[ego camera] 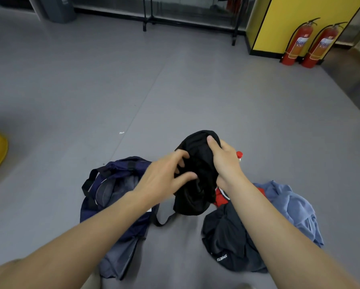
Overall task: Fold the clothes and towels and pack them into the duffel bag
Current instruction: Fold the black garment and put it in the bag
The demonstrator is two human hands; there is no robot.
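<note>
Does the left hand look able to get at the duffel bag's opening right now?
Probably yes: the duffel bag lies open beside the left hand, nothing between them, though that hand and the right hand both grip the black garment.

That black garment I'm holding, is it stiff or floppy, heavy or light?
Probably floppy: the black garment sags crumpled below the left hand and right hand. Likely light, being thin cloth. Its faint sheen hints it may slip.
</note>
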